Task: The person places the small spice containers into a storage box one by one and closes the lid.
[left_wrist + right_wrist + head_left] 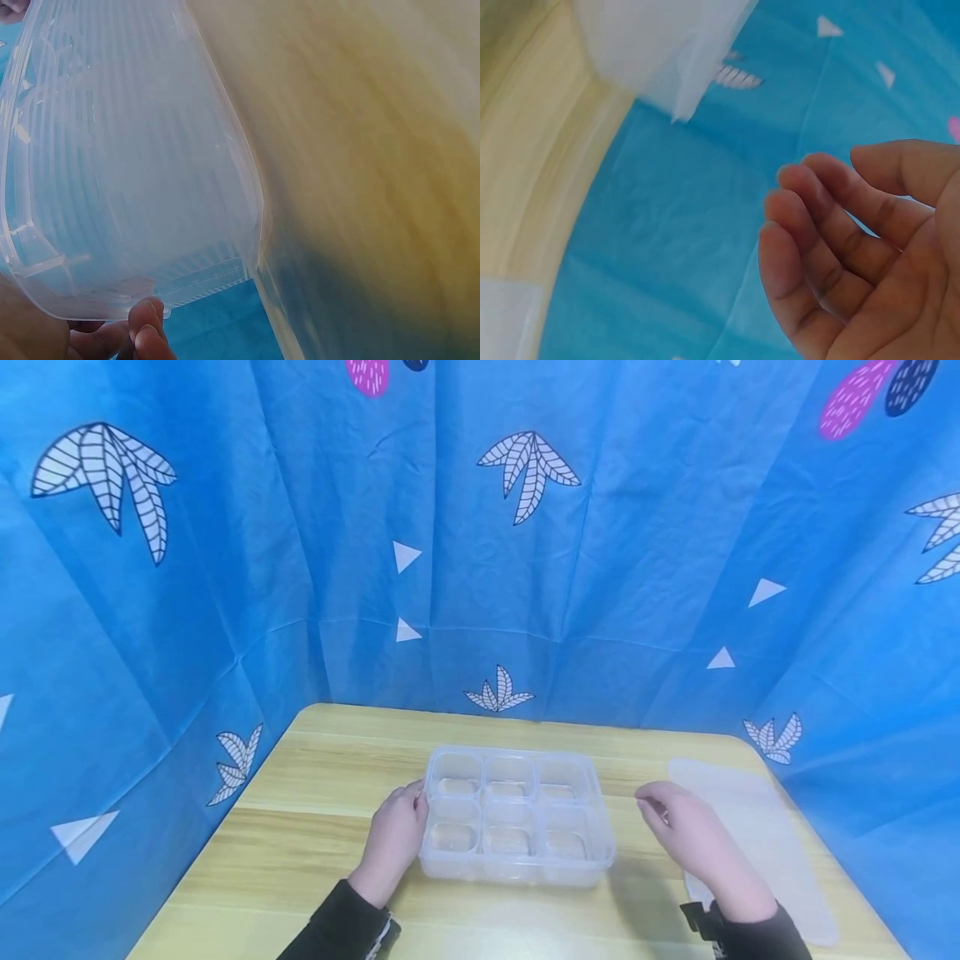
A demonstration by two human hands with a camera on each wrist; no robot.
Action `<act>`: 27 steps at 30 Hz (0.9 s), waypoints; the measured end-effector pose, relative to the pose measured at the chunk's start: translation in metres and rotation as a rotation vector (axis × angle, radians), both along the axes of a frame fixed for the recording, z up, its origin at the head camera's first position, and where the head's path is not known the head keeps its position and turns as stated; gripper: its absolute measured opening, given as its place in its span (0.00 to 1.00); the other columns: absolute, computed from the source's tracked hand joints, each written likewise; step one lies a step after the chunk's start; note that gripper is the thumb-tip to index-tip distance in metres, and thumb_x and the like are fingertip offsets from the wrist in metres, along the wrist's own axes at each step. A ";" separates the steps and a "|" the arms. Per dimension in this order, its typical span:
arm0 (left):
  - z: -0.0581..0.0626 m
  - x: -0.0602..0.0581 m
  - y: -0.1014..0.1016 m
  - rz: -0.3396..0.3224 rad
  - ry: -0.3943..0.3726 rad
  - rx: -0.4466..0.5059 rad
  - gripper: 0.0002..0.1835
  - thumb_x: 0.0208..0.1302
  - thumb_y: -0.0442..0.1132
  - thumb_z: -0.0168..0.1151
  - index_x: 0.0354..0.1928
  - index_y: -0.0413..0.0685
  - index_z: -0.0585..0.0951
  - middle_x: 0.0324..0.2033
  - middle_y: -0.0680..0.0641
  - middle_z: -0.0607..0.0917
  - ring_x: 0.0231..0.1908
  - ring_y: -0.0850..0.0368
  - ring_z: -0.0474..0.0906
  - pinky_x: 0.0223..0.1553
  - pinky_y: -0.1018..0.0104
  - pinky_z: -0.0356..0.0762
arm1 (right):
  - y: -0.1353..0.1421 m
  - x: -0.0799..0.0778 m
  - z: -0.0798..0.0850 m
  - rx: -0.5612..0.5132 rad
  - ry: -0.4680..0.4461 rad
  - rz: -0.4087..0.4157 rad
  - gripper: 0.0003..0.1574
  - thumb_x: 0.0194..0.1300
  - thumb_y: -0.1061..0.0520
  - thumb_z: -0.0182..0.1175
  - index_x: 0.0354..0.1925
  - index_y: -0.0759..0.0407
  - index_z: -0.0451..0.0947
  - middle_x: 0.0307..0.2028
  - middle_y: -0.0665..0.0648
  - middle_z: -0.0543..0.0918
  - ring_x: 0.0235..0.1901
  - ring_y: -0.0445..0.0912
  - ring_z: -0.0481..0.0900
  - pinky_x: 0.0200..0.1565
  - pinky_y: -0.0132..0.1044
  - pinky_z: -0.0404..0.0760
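Observation:
A clear plastic box (pixel 517 864) divided into several compartments sits on the table, with no contents visible in it. My left hand (pixel 397 827) grips its left side. In the left wrist view, fingertips (pixel 148 319) bend over the rim at the end of the box (pixel 142 150). To the right of the box, and apart from it, is my right hand (pixel 686 831), raised above the table. The right wrist view shows that hand (pixel 855 247) with loosely bent fingers and nothing in the palm.
A flat, whitish translucent sheet or lid (pixel 750 827) lies along the right side of the wood-grain table (pixel 315 793), partly behind my right forearm. A blue patterned curtain (pixel 525 577) hangs behind the table and along both sides.

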State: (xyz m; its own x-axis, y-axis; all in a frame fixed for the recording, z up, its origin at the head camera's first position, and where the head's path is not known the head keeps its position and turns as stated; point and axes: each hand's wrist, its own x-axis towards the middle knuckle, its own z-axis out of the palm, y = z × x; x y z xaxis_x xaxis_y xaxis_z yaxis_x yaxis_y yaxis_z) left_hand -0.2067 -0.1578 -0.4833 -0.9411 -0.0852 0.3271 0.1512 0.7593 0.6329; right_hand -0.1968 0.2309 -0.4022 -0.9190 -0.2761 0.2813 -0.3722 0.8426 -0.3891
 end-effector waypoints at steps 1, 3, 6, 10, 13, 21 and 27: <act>0.000 0.000 0.000 0.000 -0.001 0.001 0.18 0.76 0.35 0.50 0.60 0.30 0.77 0.45 0.34 0.84 0.45 0.39 0.83 0.47 0.47 0.83 | 0.005 -0.001 -0.002 -0.002 0.000 -0.008 0.12 0.69 0.62 0.61 0.49 0.67 0.81 0.43 0.61 0.85 0.40 0.55 0.84 0.45 0.55 0.83; 0.000 0.000 0.000 -0.002 -0.006 0.001 0.18 0.76 0.35 0.50 0.60 0.30 0.77 0.46 0.34 0.84 0.46 0.39 0.83 0.48 0.47 0.83 | 0.015 -0.003 -0.006 -0.005 -0.004 -0.024 0.13 0.69 0.63 0.61 0.49 0.69 0.80 0.44 0.64 0.85 0.41 0.57 0.83 0.45 0.57 0.82; 0.000 0.000 0.001 -0.005 -0.017 0.003 0.19 0.76 0.35 0.50 0.60 0.30 0.77 0.47 0.33 0.84 0.48 0.38 0.82 0.50 0.47 0.83 | 0.030 -0.006 -0.012 -0.009 -0.026 -0.047 0.13 0.69 0.63 0.59 0.49 0.71 0.79 0.44 0.66 0.84 0.41 0.60 0.83 0.46 0.60 0.81; 0.001 0.000 0.001 -0.008 -0.025 0.006 0.19 0.77 0.35 0.49 0.60 0.30 0.77 0.48 0.33 0.84 0.49 0.38 0.82 0.50 0.46 0.82 | 0.049 -0.008 -0.021 -0.002 -0.054 -0.074 0.13 0.69 0.64 0.58 0.49 0.72 0.78 0.42 0.67 0.84 0.42 0.63 0.82 0.46 0.61 0.80; 0.001 0.001 0.002 -0.007 -0.024 0.010 0.19 0.77 0.35 0.49 0.60 0.30 0.77 0.47 0.33 0.84 0.48 0.38 0.82 0.50 0.47 0.83 | 0.066 -0.011 -0.030 0.006 -0.066 -0.095 0.14 0.69 0.64 0.57 0.48 0.74 0.78 0.41 0.67 0.84 0.41 0.63 0.82 0.46 0.62 0.80; 0.002 0.001 0.004 -0.011 -0.021 0.015 0.19 0.76 0.36 0.50 0.60 0.30 0.77 0.48 0.33 0.84 0.49 0.37 0.82 0.51 0.46 0.82 | 0.115 -0.019 -0.053 0.048 -0.124 -0.183 0.19 0.69 0.64 0.54 0.51 0.80 0.74 0.43 0.76 0.81 0.40 0.67 0.81 0.46 0.64 0.78; 0.003 0.002 0.004 -0.013 -0.015 0.021 0.19 0.76 0.35 0.50 0.60 0.30 0.77 0.48 0.33 0.84 0.49 0.37 0.82 0.50 0.46 0.82 | 0.143 -0.022 -0.057 0.115 -0.172 -0.258 0.24 0.69 0.61 0.53 0.53 0.84 0.70 0.47 0.83 0.76 0.47 0.75 0.75 0.48 0.68 0.75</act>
